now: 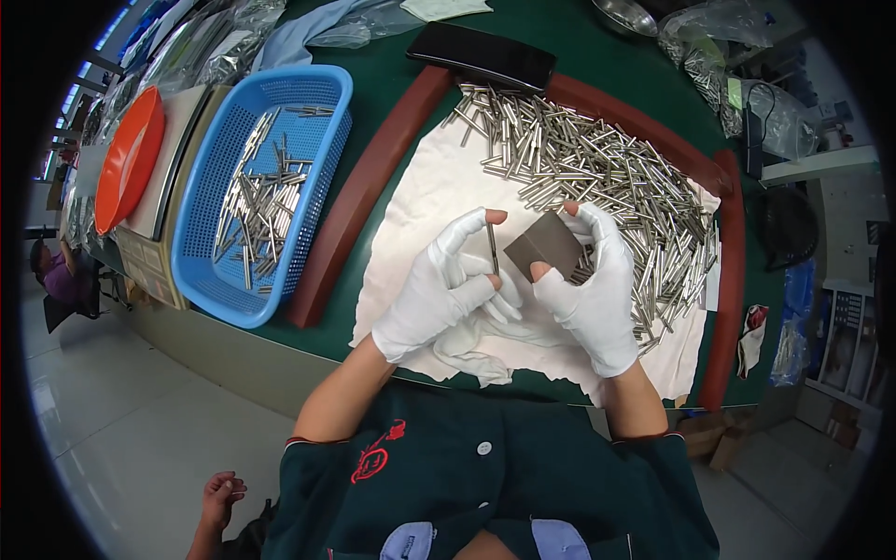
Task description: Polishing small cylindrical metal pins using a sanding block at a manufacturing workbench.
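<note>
My left hand, in a white glove with bare thumb and index tips, pinches a slim metal pin upright by its two ends. Close beside it, my right hand, gloved the same way, grips a flat-faced grey-brown block between thumb and fingers. A small gap separates pin and block. Beneath both hands lies a white cloth, and a crumpled white cloth rests under my left wrist. Many loose metal pins are heaped on the cloth behind and right of my right hand.
Dark red wooden bars frame the cloth on the green table. A black phone-like slab lies on the far bar. At left stand a blue basket holding pins and an orange tray. Another person's hand shows lower left.
</note>
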Motion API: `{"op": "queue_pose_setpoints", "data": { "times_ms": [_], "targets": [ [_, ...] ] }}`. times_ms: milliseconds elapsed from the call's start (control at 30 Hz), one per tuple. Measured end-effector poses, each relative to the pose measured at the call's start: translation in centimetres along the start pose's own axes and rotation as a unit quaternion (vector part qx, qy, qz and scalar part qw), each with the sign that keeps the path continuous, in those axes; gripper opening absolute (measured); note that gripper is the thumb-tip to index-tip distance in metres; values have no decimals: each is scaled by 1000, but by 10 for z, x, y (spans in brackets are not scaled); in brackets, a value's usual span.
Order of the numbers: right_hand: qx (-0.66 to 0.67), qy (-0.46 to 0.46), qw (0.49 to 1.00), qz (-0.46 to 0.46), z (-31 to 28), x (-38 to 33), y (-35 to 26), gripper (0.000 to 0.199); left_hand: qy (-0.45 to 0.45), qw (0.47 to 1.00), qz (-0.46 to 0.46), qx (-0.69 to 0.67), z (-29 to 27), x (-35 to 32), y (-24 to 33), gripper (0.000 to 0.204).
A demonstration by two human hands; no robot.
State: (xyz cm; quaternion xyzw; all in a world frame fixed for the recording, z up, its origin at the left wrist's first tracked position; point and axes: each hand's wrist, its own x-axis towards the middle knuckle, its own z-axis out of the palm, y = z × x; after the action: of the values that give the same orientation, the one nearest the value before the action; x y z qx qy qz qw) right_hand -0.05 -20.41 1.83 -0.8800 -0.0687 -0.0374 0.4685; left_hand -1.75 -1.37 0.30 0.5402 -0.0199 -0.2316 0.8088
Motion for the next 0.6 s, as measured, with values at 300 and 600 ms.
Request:
{"op": "queue_pose_setpoints", "data": {
  "times_ms": [300, 600],
  "targets": [
    [-14, 4, 997, -76, 5, -3, 0, 63, 24, 997, 38, 69, 2, 2, -10, 62],
    [3, -15, 999, -35, 4, -4, 1, 65, 42, 995, 39, 81, -1, 0, -9, 61]
  ]
}}
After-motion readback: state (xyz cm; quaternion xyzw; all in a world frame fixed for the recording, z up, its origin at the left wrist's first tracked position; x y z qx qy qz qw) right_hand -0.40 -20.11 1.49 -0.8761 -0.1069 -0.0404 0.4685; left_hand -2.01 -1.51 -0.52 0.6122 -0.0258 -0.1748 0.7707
